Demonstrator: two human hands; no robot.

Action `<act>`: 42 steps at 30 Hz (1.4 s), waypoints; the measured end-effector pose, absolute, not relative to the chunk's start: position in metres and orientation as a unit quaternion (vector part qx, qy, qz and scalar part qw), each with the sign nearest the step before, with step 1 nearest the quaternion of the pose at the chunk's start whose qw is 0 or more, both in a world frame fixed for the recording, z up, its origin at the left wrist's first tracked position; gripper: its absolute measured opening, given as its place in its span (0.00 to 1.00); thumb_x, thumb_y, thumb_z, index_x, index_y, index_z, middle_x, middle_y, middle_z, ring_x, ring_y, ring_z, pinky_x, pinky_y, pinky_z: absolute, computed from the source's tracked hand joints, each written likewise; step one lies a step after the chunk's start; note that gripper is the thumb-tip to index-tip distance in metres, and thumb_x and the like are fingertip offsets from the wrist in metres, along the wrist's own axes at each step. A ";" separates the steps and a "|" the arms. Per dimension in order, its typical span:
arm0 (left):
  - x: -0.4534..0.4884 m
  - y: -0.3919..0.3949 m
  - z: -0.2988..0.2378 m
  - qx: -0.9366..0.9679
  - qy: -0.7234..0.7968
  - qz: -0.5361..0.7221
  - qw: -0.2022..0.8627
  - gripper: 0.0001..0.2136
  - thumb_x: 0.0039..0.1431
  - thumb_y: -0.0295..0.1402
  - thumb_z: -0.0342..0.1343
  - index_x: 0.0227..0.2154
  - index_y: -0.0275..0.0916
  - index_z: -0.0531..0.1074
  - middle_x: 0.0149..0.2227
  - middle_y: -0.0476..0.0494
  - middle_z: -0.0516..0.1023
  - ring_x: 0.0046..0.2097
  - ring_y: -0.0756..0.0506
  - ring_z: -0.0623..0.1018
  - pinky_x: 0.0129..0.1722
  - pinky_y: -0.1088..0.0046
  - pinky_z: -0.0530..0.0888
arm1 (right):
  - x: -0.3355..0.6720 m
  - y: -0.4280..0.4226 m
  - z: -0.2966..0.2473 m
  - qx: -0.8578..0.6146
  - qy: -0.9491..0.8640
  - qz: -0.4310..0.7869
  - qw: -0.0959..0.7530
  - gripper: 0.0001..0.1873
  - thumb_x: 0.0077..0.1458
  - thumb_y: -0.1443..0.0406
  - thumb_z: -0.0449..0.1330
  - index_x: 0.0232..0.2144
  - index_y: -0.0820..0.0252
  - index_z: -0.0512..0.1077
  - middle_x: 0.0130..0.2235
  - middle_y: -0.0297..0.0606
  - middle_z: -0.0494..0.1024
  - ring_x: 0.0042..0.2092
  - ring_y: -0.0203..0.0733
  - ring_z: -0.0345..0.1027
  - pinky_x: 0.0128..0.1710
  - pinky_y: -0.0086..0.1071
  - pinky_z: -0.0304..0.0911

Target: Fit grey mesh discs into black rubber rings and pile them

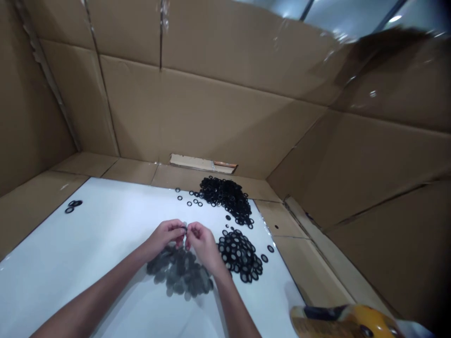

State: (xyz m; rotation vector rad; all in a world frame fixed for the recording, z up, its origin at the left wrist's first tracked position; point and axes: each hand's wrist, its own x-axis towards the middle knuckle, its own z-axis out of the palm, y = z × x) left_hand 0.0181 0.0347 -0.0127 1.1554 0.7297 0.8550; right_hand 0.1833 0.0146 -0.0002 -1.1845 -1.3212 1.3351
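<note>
My left hand (171, 232) and my right hand (200, 240) meet fingertip to fingertip above the white tabletop (120, 230). A black ring (184, 228) is pinched in the left fingers. A small grey disc (185, 224) shows between the two hands, with the right fingertips closed at its edge; fingers partly hide it. Below my hands lies a spread heap of thin grey discs (179, 272). Beside my right wrist is a pile of black rings with grey centres (239, 253). Farther back sits a heap of open black rings (225, 195).
Cardboard walls (211, 117) surround the table at the back and sides. Several black rings (73, 205) lie at the far left. A yellow and black object (366, 319), partly out of view, stands at the lower right. A slot (202, 163) is cut low in the back wall.
</note>
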 end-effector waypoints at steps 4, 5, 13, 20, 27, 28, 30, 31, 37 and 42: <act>0.022 0.035 -0.017 0.520 0.328 0.392 0.684 0.09 0.61 0.37 0.58 0.33 0.35 0.74 0.27 0.47 0.75 0.29 0.50 0.72 0.32 0.73 0.69 | 0.180 0.016 -0.009 -0.492 -0.551 0.508 0.443 0.06 0.56 0.62 0.57 0.29 0.58 0.66 0.21 0.28 0.69 0.22 0.35 0.62 0.25 0.28 0.58; 0.022 0.035 -0.017 0.519 0.332 0.400 0.678 0.09 0.61 0.37 0.58 0.32 0.35 0.73 0.27 0.48 0.74 0.29 0.50 0.72 0.32 0.74 0.69 | 0.180 0.016 -0.008 -0.497 -0.555 0.500 0.441 0.06 0.57 0.62 0.56 0.30 0.58 0.66 0.22 0.28 0.69 0.22 0.35 0.62 0.25 0.29 0.58; 0.028 0.033 -0.013 0.500 0.357 0.428 0.662 0.10 0.61 0.37 0.57 0.30 0.36 0.72 0.26 0.50 0.70 0.29 0.50 0.70 0.30 0.74 0.68 | 0.179 0.009 0.010 -0.519 -0.606 0.406 0.446 0.06 0.58 0.64 0.56 0.28 0.58 0.67 0.26 0.31 0.71 0.27 0.36 0.65 0.28 0.29 0.58; 0.031 0.031 -0.010 0.475 0.370 0.458 0.654 0.09 0.61 0.39 0.59 0.35 0.38 0.70 0.28 0.51 0.72 0.30 0.50 0.72 0.31 0.74 0.68 | 0.171 0.006 0.004 -0.513 -0.543 0.459 0.481 0.09 0.61 0.59 0.56 0.33 0.59 0.69 0.26 0.33 0.74 0.28 0.38 0.67 0.29 0.30 0.61; 0.023 0.029 -0.002 0.548 0.394 0.460 0.577 0.12 0.61 0.43 0.58 0.37 0.39 0.69 0.27 0.52 0.72 0.31 0.49 0.72 0.34 0.73 0.68 | 0.171 0.002 0.010 -0.513 -0.586 0.393 0.488 0.07 0.62 0.61 0.56 0.34 0.57 0.70 0.32 0.35 0.75 0.31 0.38 0.68 0.33 0.30 0.62; 0.022 0.029 -0.001 0.555 0.397 0.456 0.572 0.12 0.61 0.43 0.58 0.37 0.39 0.69 0.27 0.52 0.72 0.31 0.49 0.73 0.34 0.73 0.68 | 0.171 0.002 0.011 -0.510 -0.583 0.402 0.488 0.08 0.62 0.60 0.56 0.34 0.58 0.70 0.31 0.34 0.75 0.31 0.38 0.68 0.32 0.30 0.62; 0.019 0.030 0.000 0.567 0.394 0.441 0.573 0.12 0.62 0.43 0.58 0.36 0.38 0.70 0.27 0.51 0.73 0.31 0.49 0.73 0.35 0.72 0.69 | 0.172 0.003 0.010 -0.492 -0.563 0.443 0.495 0.09 0.62 0.59 0.56 0.34 0.58 0.69 0.29 0.33 0.73 0.30 0.37 0.66 0.31 0.30 0.61; 0.018 0.031 0.000 0.575 0.388 0.430 0.578 0.12 0.62 0.43 0.58 0.35 0.38 0.70 0.27 0.50 0.73 0.32 0.49 0.73 0.36 0.72 0.69 | 0.173 0.004 0.010 -0.481 -0.549 0.465 0.500 0.09 0.62 0.58 0.56 0.34 0.58 0.69 0.28 0.32 0.72 0.29 0.37 0.65 0.31 0.29 0.61; 0.014 0.035 -0.004 0.593 0.355 0.402 0.600 0.12 0.62 0.41 0.58 0.33 0.37 0.72 0.27 0.49 0.74 0.31 0.49 0.73 0.35 0.72 0.69 | 0.177 0.012 0.006 -0.448 -0.506 0.556 0.484 0.13 0.60 0.56 0.59 0.32 0.60 0.69 0.24 0.33 0.74 0.25 0.36 0.64 0.28 0.30 0.61; 0.015 0.034 -0.004 0.579 0.359 0.406 0.609 0.11 0.62 0.40 0.58 0.34 0.36 0.73 0.28 0.48 0.75 0.31 0.48 0.73 0.35 0.71 0.69 | 0.180 0.013 0.002 -0.467 -0.510 0.553 0.464 0.13 0.59 0.56 0.59 0.32 0.59 0.69 0.24 0.32 0.74 0.25 0.35 0.65 0.27 0.30 0.62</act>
